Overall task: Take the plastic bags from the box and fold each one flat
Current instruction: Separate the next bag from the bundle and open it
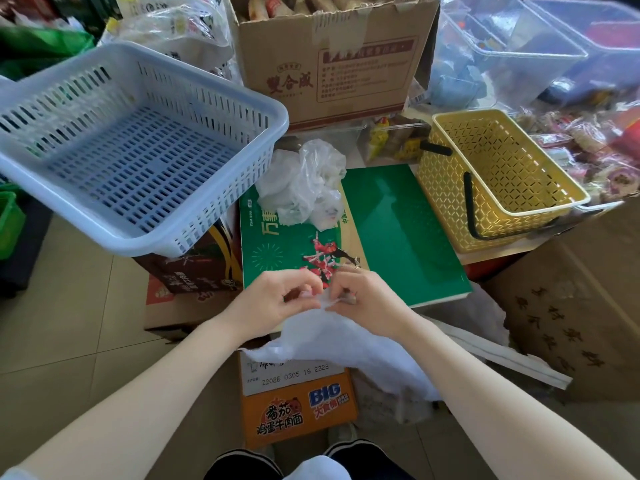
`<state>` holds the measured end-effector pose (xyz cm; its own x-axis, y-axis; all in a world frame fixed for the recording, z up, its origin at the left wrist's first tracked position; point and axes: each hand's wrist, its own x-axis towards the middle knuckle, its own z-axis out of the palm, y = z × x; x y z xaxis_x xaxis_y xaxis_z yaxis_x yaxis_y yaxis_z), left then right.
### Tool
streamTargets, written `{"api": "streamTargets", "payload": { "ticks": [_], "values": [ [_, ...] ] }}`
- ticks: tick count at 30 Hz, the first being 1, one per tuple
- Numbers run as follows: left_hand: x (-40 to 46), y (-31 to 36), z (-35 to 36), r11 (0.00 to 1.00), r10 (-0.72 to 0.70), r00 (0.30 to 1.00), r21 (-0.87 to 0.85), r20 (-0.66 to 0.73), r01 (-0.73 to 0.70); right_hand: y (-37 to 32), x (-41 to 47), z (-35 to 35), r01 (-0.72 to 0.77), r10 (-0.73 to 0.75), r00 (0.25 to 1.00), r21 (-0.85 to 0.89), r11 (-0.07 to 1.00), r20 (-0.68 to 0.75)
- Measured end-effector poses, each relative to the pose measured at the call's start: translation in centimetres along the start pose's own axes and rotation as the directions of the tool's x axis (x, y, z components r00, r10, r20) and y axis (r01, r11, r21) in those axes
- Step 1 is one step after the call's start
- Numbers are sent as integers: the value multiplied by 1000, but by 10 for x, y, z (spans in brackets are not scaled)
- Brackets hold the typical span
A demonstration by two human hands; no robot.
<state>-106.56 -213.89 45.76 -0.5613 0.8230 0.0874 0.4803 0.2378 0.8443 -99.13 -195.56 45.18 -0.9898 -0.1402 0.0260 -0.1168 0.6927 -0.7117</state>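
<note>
both forearms reached forward from the bottom edge, meeting over a white plastic bag [349, 344]. left hand [273, 299] pinched the bag's top edge with curled fingers, and right hand [367, 299] pinched the same edge just beside it, so the two hands nearly touched. below them the bag hung loose and crumpled, draped over an orange noodle box [298, 410] that stood on the tiled floor [69, 323].

beyond the hands lay a green box [398, 237], its flat top serving as a table. on its far left corner sat a heap of crumpled clear bags [304, 181], not yet folded. a yellow basket [495, 178] with dark handles stood tilted at the green box's right edge. a pale blue basket [131, 143] stood to the left, resting on a brown carton [194, 271]. behind the crumpled heap stood an open cardboard box [332, 64] holding packets. clear bins [540, 46] stood at far right, above wrapped snacks [588, 150].
</note>
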Motion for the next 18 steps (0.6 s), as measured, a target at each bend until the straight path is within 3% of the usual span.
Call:
{"api": "streamTargets", "payload": {
  "ticks": [2,4,6,7,10,13,15,18],
  "values": [
    [1,-4,-4,986,54,995,156,84,-67,0,-1,-3,35,-35,998,-2,999,-50],
    [3,-6,-11,957,133,990,256,43,-140,3,-4,-6,1,8,997,-110,994,80],
    [3,-9,-18,935,177,982,323,-66,-147,14,-10,-8,-74,160,952,-309,948,261],
    [2,-11,-20,931,178,978,341,-110,-131,21,-16,-8,-121,238,929,-372,920,285],
    [-9,-26,-16,955,97,983,292,-158,-47,39,-30,-12,-267,351,919,-372,889,179],
    [-17,-39,-12,945,-134,990,295,-46,142,49,-34,-13,-347,352,935,-290,892,-36],
    [-15,-34,-10,907,-214,973,387,88,164,44,-32,-14,-285,266,957,-220,933,-113],
    [2,-12,3,920,-190,966,374,174,113,27,-26,-13,-80,60,992,-191,978,-110]
  ]
}}
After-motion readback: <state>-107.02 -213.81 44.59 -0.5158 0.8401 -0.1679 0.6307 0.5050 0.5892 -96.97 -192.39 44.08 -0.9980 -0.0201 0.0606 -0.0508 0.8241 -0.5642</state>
